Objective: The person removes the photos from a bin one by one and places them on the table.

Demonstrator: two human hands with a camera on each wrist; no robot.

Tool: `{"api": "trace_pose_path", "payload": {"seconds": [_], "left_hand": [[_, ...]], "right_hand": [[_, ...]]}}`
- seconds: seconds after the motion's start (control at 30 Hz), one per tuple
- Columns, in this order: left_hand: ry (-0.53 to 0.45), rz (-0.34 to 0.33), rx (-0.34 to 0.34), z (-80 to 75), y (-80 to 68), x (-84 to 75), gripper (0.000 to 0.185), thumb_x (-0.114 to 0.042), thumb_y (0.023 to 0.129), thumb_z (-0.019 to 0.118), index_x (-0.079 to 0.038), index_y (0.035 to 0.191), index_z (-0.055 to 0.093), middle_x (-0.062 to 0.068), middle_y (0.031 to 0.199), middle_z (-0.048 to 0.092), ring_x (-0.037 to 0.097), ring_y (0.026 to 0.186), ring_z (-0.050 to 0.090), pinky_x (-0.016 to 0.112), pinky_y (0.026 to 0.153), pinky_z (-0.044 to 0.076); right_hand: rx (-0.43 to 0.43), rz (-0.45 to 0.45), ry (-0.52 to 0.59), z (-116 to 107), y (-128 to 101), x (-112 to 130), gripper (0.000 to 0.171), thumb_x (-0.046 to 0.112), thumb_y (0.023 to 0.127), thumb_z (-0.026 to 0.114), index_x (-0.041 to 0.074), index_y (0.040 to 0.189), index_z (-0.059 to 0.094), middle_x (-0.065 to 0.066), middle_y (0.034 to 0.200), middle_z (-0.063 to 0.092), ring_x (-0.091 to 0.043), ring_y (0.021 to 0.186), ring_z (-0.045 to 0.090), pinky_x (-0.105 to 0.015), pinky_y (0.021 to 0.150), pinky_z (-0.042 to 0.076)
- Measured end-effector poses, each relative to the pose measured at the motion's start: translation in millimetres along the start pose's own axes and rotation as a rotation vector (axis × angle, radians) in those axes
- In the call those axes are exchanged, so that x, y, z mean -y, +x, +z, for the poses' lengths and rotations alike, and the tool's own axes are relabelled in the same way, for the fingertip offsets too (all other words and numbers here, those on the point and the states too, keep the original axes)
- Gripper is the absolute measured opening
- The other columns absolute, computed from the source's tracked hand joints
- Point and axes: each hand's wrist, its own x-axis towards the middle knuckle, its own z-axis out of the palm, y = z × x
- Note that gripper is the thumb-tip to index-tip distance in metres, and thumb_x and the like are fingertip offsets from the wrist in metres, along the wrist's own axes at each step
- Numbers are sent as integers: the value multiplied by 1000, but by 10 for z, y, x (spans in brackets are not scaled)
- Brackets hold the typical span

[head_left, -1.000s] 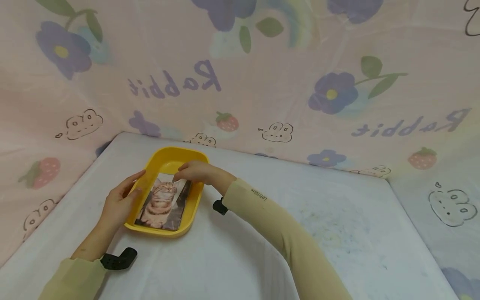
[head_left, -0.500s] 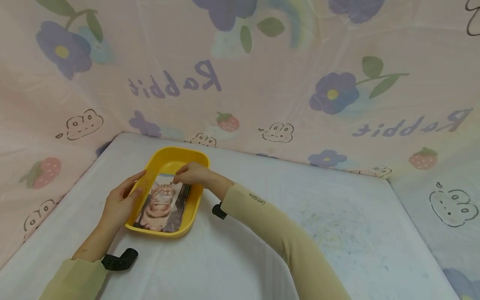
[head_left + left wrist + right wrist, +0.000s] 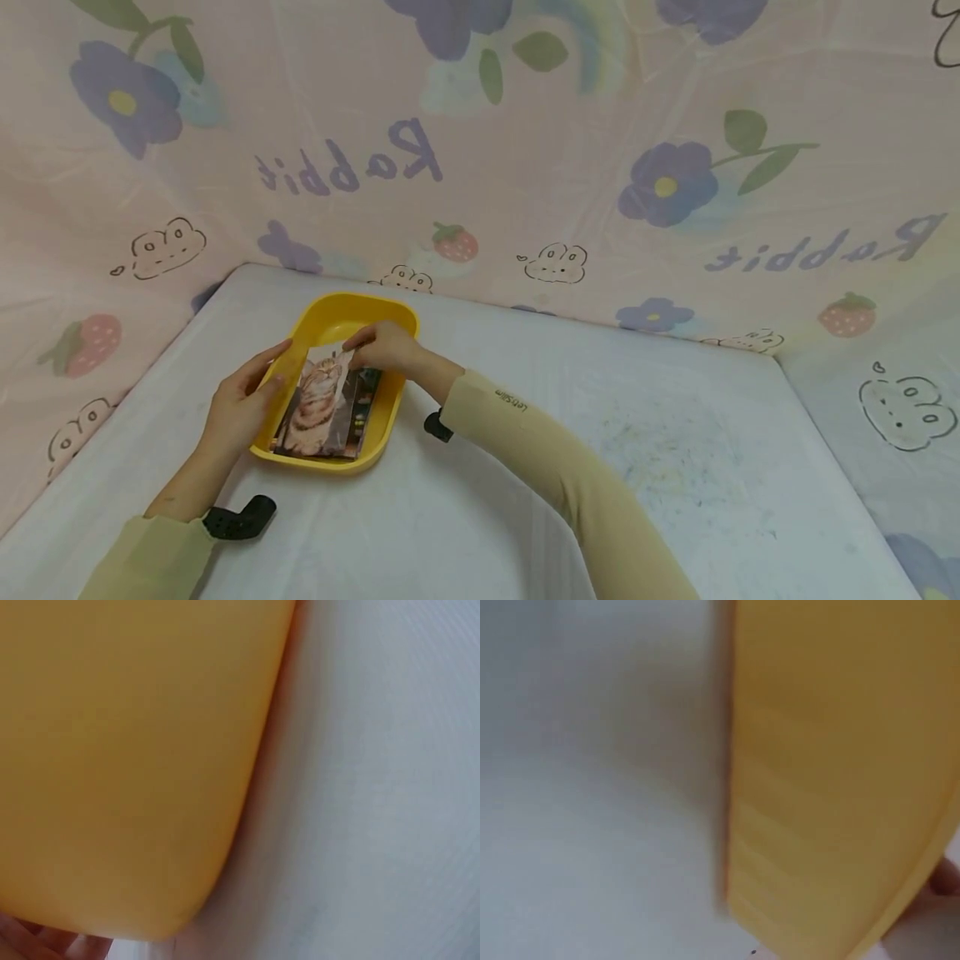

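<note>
A yellow tray [image 3: 341,303] with rounded corners stands on the left part of the table. Its left rim is gripped by my left hand [image 3: 242,406], with the thumb at the rim. Inside the tray lies a picture card of a striped cat [image 3: 318,400]. My right hand [image 3: 384,345] reaches over the right wall and pinches the card's upper right corner, which lifts. Beneath it, at the right, a darker picture card [image 3: 365,396] is partly uncovered. In both wrist views the tray's outer wall [image 3: 135,765] fills much of the frame, hiding the cards.
A white cloth [image 3: 660,450] with faint smudges covers the table. Behind and at both sides hangs a pink curtain [image 3: 487,167] printed with flowers, rabbits and strawberries. Black straps [image 3: 243,517] sit at the wrists.
The cat card's right side has been raised and shifted left, so more of the darker card below shows. My right fingers moved slightly with it. The left hand and tray stayed put.
</note>
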Motion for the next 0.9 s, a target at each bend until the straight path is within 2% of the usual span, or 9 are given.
{"api": "trace_pose_path", "payload": {"seconds": [0.17,0.23,0.33,0.43,0.57,0.6,0.7,0.83,0.9], "left_hand": [[2,4,0,-7,-8,-15,47,-23,104,39,-18,150,33,22,153,31,45,135,34,60,103,36],[-5,13,2,-13,-9,-16,47,-23,104,40,-17,150,33,21,153,31,45,136,32,61,104,34],[-15,22,1,-14,-4,-14,47,-23,103,42,-16,149,35,21,152,32,45,137,31,61,105,33],[-12,23,0,-10,5,-9,47,-21,103,42,-16,149,35,21,152,32,44,138,30,61,105,33],[24,26,0,-4,10,9,47,-19,103,40,-18,150,34,23,150,35,45,133,38,59,100,41],[34,26,-2,-3,11,16,47,-20,103,40,-18,150,34,24,150,35,44,131,40,52,97,47],[34,29,-5,-1,11,30,47,-19,103,40,-18,150,34,25,149,36,46,128,43,53,94,49],[18,25,-8,6,12,28,47,-19,103,40,-17,150,34,26,150,34,49,128,41,62,96,41],[18,15,-9,10,14,22,47,-21,104,40,-18,150,34,26,150,34,49,127,42,62,97,41]], "right_hand": [[35,-68,56,1,-11,-57,34,2,85,68,8,118,68,-7,85,62,-17,71,60,-25,68,54],[32,-86,83,0,-24,-75,37,1,85,67,8,121,65,-6,82,60,-20,72,64,-30,72,57],[-1,-113,109,-3,-51,-110,39,0,86,66,8,124,63,-7,85,60,-19,70,64,-31,72,58],[-63,-136,115,-11,-81,-156,38,4,87,66,11,125,62,-6,89,61,-14,65,60,-25,63,54],[-177,-187,105,-33,-127,-238,36,9,90,64,13,126,60,-4,88,59,-11,66,51,-19,54,42],[-199,-202,119,-43,-141,-259,36,9,91,63,13,127,59,-4,88,57,-11,66,50,-18,54,41],[-241,-232,175,-92,-186,-323,37,9,93,60,11,130,57,-7,98,59,-9,72,50,-17,58,42],[-236,-230,261,-194,-241,-433,39,8,95,56,12,134,52,-14,112,57,-9,75,56,-28,68,53],[-228,-228,288,-249,-264,-502,40,7,95,55,12,135,51,-15,109,56,-10,75,58,-38,74,56]]}}
